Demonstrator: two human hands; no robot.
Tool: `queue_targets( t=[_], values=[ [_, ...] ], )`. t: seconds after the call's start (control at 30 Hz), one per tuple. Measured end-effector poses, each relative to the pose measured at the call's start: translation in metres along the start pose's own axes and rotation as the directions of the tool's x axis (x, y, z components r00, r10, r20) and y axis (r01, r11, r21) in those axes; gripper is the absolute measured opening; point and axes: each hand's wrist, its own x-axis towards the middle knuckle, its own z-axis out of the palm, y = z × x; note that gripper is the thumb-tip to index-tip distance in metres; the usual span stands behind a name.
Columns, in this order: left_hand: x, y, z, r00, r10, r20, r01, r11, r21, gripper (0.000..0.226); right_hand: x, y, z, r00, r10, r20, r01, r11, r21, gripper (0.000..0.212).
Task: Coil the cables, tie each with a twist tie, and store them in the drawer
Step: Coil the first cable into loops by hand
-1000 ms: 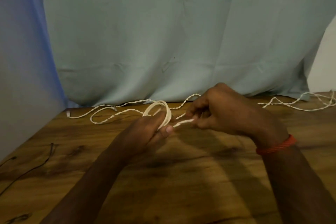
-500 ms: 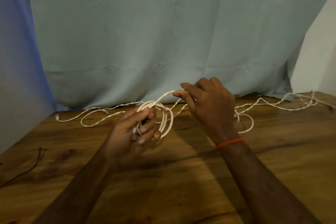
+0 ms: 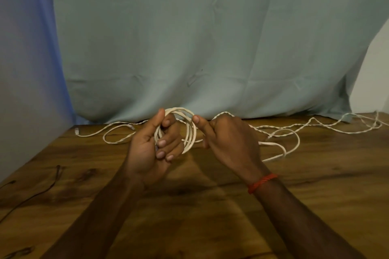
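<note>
Several loops: cream braided cable coil gripped in your left hand.
Slack: right of coil, pinched by your right hand.

Single head-worn wide-angle cam, facing fwd & down at close range: left hand & right hand mid-frame, wooden table in lower half, pale green curtain in upper half.

Wooden table: white cable slack strewn along far edge; thin black wire near left edge.
</note>
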Motion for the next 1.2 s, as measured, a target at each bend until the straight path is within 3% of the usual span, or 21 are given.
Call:
queue_targets(
  t=[0.07,0.13,0.27,0.37,0.43,0.57,0.67,0.8,0.9,0.97,1.03,1.1,1.2],
  values=[
    [0.000,0.001,-0.003,1.000,0.013,0.000,-0.013,0.998,-0.063,0.034,0.002,0.001,-0.004,0.998,-0.060,-0.002,0.060,0.995,0.074,0.080],
    [0.001,0.004,-0.005,0.999,0.038,-0.031,-0.041,0.994,-0.100,0.037,0.004,0.004,-0.007,0.977,-0.214,-0.018,0.215,0.973,0.079,0.073],
    [0.001,0.011,-0.009,0.983,0.087,-0.165,-0.109,0.986,-0.128,0.043,0.014,0.033,-0.011,0.884,-0.465,-0.033,0.464,0.885,-0.035,0.044],
    [0.000,0.015,-0.010,0.964,0.114,-0.239,-0.147,0.981,-0.126,0.042,0.019,0.059,-0.006,0.867,-0.480,-0.134,0.467,0.877,-0.115,0.023],
    [0.000,0.015,-0.009,0.959,0.120,-0.258,-0.162,0.975,-0.149,0.043,0.018,0.066,-0.004,0.895,-0.427,-0.130,0.403,0.898,-0.175,0.020],
    [0.000,0.015,-0.003,0.918,0.151,-0.367,-0.234,0.953,-0.193,0.045,0.013,0.049,0.002,0.931,-0.358,0.070,0.362,0.884,-0.295,0.018],
    [0.001,0.018,-0.004,0.880,0.206,-0.428,-0.257,0.964,-0.064,0.044,0.003,0.027,0.012,0.884,-0.412,0.219,0.459,0.853,-0.248,0.017],
    [0.003,0.014,-0.003,0.886,0.333,-0.323,-0.235,0.922,0.308,0.041,-0.006,0.001,0.016,0.810,-0.554,0.192,0.586,0.753,-0.301,0.014],
    [0.004,0.006,-0.003,0.881,0.405,-0.245,-0.243,0.831,0.501,0.038,-0.009,-0.008,0.012,0.744,-0.656,0.130,0.668,0.720,-0.190,0.026],
    [0.004,-0.001,-0.001,0.892,0.420,-0.168,-0.237,0.751,0.616,0.038,-0.007,-0.009,0.011,0.719,-0.679,0.145,0.695,0.697,-0.179,0.021],
    [-0.002,-0.011,0.006,0.891,0.441,-0.103,-0.220,0.620,0.753,0.029,-0.006,-0.005,0.014,0.730,-0.656,0.191,0.684,0.705,-0.188,0.043],
    [-0.007,-0.020,0.007,0.871,0.491,0.021,-0.247,0.400,0.883,0.024,-0.005,-0.006,0.014,0.721,-0.646,0.250,0.689,0.706,-0.164,0.048],
    [-0.012,-0.021,-0.005,0.864,0.480,0.153,-0.150,-0.044,0.988,0.045,-0.007,-0.007,0.007,0.705,-0.668,0.238,0.678,0.733,0.049,0.043]
  ],
)
